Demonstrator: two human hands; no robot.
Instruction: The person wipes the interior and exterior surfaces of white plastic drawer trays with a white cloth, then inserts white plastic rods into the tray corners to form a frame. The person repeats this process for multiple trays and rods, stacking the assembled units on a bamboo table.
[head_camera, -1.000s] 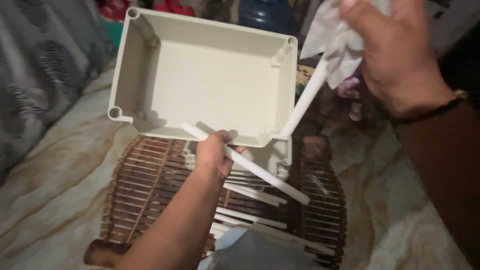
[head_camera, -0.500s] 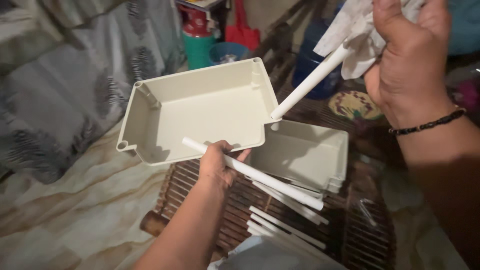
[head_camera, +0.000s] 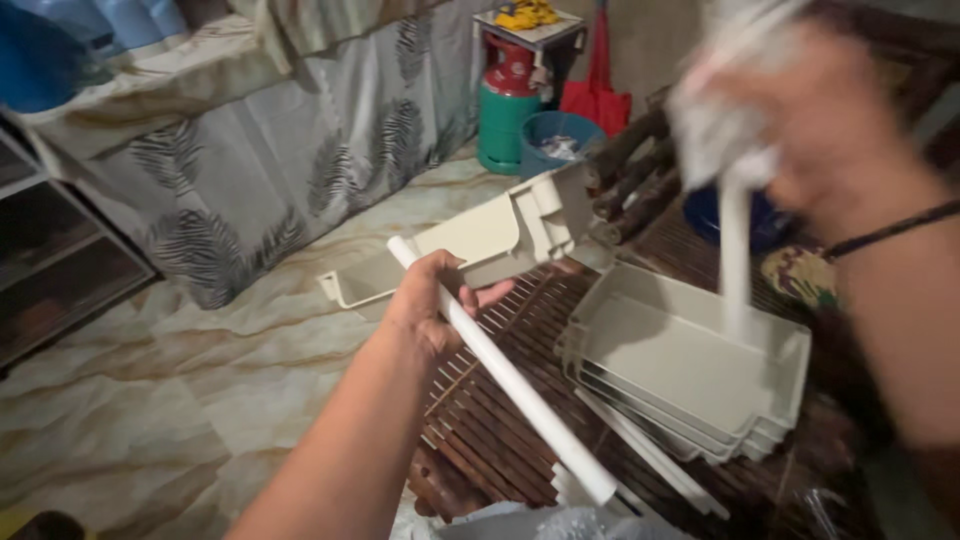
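My left hand (head_camera: 432, 300) grips a long white plastic rod (head_camera: 520, 390) and, with its fingers, the edge of a cream plastic tray (head_camera: 480, 240) tilted on its side above the floor. My right hand (head_camera: 830, 150), blurred at the upper right, holds a crumpled white cloth (head_camera: 715, 120) wrapped around the top of a second white rod (head_camera: 737, 260), which hangs down over a stack of cream trays (head_camera: 690, 370). That stack rests on a dark wooden slatted rack (head_camera: 500, 420). More white rods (head_camera: 650, 460) lie beside the stack.
A marbled tile floor (head_camera: 200, 380) spreads to the left. A leaf-patterned curtain (head_camera: 260, 180) covers furniture behind it. A green and red gas cylinder (head_camera: 510, 100), a blue bucket (head_camera: 560, 135) and a red dustpan (head_camera: 600, 90) stand at the back. Dark shelving (head_camera: 50, 250) is at far left.
The view has swung left and down. The tray in my left hand has tipped from open-face-up to on its side and moved left. My right hand's rod now hangs upright over the stack.
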